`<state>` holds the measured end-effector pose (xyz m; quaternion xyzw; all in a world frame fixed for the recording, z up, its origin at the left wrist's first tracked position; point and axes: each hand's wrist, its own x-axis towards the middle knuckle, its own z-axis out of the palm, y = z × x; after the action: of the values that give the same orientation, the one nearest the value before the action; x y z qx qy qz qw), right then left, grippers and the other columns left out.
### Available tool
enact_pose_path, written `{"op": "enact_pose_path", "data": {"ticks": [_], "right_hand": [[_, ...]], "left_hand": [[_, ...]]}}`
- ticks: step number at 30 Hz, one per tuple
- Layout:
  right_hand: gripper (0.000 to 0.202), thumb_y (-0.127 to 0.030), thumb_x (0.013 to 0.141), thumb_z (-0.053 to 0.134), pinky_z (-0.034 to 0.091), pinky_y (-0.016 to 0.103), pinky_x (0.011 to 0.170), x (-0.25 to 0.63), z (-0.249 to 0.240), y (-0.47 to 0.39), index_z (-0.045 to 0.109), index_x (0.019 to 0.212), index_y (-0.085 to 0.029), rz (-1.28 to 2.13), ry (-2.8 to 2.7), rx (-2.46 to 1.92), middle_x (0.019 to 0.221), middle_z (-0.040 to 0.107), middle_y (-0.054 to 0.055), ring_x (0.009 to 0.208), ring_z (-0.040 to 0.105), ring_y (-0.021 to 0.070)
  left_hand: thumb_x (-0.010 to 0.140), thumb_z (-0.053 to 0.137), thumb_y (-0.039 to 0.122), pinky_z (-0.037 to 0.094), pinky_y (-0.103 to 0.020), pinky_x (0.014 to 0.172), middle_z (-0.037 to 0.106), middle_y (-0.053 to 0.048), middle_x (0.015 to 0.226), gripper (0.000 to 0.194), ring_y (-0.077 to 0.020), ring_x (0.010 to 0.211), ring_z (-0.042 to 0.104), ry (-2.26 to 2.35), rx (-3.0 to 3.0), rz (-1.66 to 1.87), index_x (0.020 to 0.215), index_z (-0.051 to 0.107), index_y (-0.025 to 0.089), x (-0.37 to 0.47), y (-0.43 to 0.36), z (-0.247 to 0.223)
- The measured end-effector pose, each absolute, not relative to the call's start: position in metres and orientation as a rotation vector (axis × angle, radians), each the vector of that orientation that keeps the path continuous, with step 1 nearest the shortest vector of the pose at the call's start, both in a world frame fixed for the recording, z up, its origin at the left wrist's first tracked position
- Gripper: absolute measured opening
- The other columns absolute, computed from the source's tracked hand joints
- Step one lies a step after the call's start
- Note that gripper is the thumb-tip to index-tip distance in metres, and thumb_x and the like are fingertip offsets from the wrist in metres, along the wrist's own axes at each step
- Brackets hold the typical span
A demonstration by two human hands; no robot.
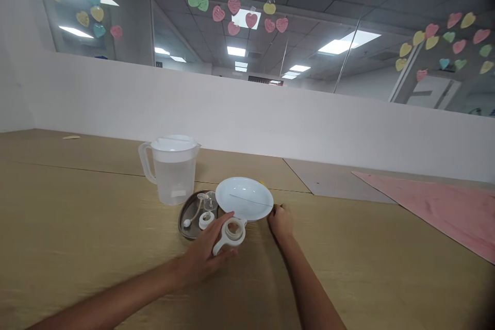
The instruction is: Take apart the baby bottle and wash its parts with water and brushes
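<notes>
From the head view, my left hand (204,252) is curled around a white ring piece with a handle (231,234), holding it just above the table (77,216), with the thumb near the ring's top edge. My right hand (280,221) is closed in a narrow pinch on the near right rim of the white plate (244,198), which lies just beyond both hands. Just ahead of my left hand, touching or tucked under the plate's left edge, sits a round metal tray (184,216) carrying a small white ring (206,219), a clear nipple-like part (209,198) and a thin stick with a white ball end (192,215). Further out beyond the tray stands a clear pitcher (172,172) with its white lid on, seemingly holding water.

I judge I am midway through sorting these small parts: the handled ring is in hand, the plate steadied. The next move would call for keeping my grip on the ring firm, not tipping the plate, and keeping my left wrist clear of the loose tray pieces
</notes>
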<state>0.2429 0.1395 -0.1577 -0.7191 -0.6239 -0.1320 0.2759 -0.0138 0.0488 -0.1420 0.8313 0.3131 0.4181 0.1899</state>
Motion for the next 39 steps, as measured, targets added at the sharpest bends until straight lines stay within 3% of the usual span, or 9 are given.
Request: {"op": "enact_pose_path", "data": {"ticks": [3,6,12,14,18,25,29,35,39], "right_hand": [[0.018,-0.009,0.077,0.051,0.038,0.025,0.060,0.240,-0.159,0.140,0.068,0.073,-0.012,-0.347,-1.698,-1.912,0.075,0.059,0.012,0.072,0.056,0.0203],[0.015,-0.012,0.078,0.052,0.037,0.026,0.060,0.237,-0.159,0.140,0.067,0.077,-0.012,-0.316,-1.679,-1.867,0.079,0.059,0.013,0.075,0.055,0.0217],[0.042,-0.028,0.095,0.023,0.039,0.030,0.069,0.235,-0.152,0.138,0.059,0.106,-0.009,-0.258,-1.498,-1.696,0.094,0.062,0.014,0.086,0.056,0.0239],[0.049,-0.034,0.095,0.016,0.039,0.030,0.069,0.233,-0.151,0.137,0.056,0.110,-0.008,-0.241,-1.441,-1.660,0.098,0.062,0.014,0.085,0.057,0.0243],[0.055,-0.043,0.095,0.013,0.038,0.029,0.066,0.229,-0.148,0.133,0.055,0.111,-0.012,-0.134,-1.335,-1.572,0.093,0.064,0.012,0.081,0.058,0.0232],[0.054,-0.047,0.093,0.018,0.035,0.026,0.064,0.222,-0.135,0.120,0.060,0.088,-0.014,-0.117,-1.355,-1.433,0.083,0.062,0.008,0.076,0.055,0.0201],[0.056,-0.050,0.093,0.022,0.027,0.024,0.053,0.220,-0.135,0.117,0.059,0.071,-0.015,-0.268,-1.495,-1.466,0.065,0.059,0.006,0.058,0.049,0.0154],[0.064,-0.047,0.097,0.019,0.021,0.026,0.050,0.222,-0.137,0.120,0.051,0.051,-0.016,-0.583,-1.610,-1.394,0.050,0.052,0.004,0.046,0.041,0.0113],[0.066,-0.046,0.098,0.020,0.023,0.026,0.051,0.223,-0.136,0.121,0.051,0.048,-0.016,-0.680,-1.675,-1.339,0.047,0.051,0.004,0.044,0.041,0.0109]], "left_hand": [[0.083,0.049,0.039,0.050,-0.042,0.087,0.052,-0.011,0.125,0.072,-0.0284,0.107,0.054,0.944,2.324,1.147,0.143,0.011,0.026,-0.012,0.050,-0.139],[0.081,0.052,0.040,0.048,-0.041,0.091,0.049,-0.011,0.128,0.075,-0.0302,0.112,0.050,1.034,2.399,1.141,0.143,0.014,0.025,-0.010,0.052,-0.136],[0.079,0.055,0.053,0.047,-0.042,0.088,0.049,-0.014,0.119,0.072,-0.0278,0.106,0.051,0.932,2.286,1.304,0.137,0.026,0.022,-0.013,0.053,-0.136],[0.083,0.048,0.054,0.046,-0.043,0.087,0.048,-0.015,0.117,0.065,-0.0272,0.106,0.050,0.888,2.290,1.389,0.135,0.028,0.019,-0.020,0.055,-0.134],[0.093,0.032,0.036,0.042,-0.042,0.093,0.048,-0.013,0.118,0.036,-0.0238,0.111,0.047,1.114,2.289,1.557,0.124,0.041,0.019,-0.039,0.067,-0.128],[0.093,0.033,0.035,0.039,-0.041,0.099,0.050,-0.013,0.122,0.037,-0.0243,0.115,0.045,1.405,2.608,1.238,0.120,0.049,0.015,-0.058,0.095,-0.137],[0.094,0.031,0.038,0.039,-0.043,0.099,0.051,-0.012,0.123,0.039,-0.0253,0.115,0.046,1.467,2.576,1.100,0.114,0.056,0.016,-0.057,0.097,-0.143],[0.092,0.033,0.040,0.045,-0.039,0.086,0.062,-0.011,0.102,0.038,-0.0248,0.095,0.058,1.567,2.475,0.898,0.101,0.061,0.016,-0.055,0.095,-0.141],[0.092,0.032,0.041,0.044,-0.039,0.085,0.063,-0.012,0.099,0.040,-0.0257,0.095,0.056,1.594,2.448,0.848,0.102,0.061,0.015,-0.055,0.094,-0.136]]}}
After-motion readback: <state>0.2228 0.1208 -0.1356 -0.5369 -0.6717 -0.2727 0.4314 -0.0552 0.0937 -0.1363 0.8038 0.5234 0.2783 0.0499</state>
